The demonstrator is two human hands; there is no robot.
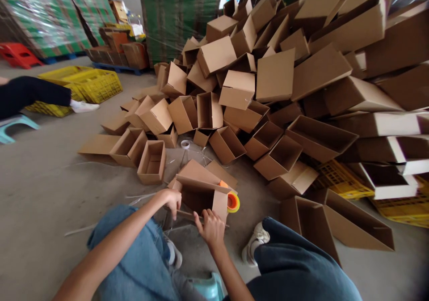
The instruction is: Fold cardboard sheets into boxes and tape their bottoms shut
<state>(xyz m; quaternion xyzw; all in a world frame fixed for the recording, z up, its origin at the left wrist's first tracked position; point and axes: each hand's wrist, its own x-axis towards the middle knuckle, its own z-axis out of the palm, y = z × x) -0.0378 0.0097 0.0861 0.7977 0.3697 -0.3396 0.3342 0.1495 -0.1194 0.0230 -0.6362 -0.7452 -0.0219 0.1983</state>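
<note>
Cardboard carton (198, 194) sits between the person's legs (298, 265), walls up, flaps unclosed: looks partly made; base hidden, can't tell if taped. Mouth faces up, toward the person; long axis roughly left-right. Left hand (171, 201) and right hand (213, 227): grips both clamped on its near flap.

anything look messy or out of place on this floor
Yes: a white ring, perhaps a tape core, lies loose on the floor beyond the handled box, and pale strips are scattered like litter. The carton heap is jumbled, with many boxes tipped.
</note>
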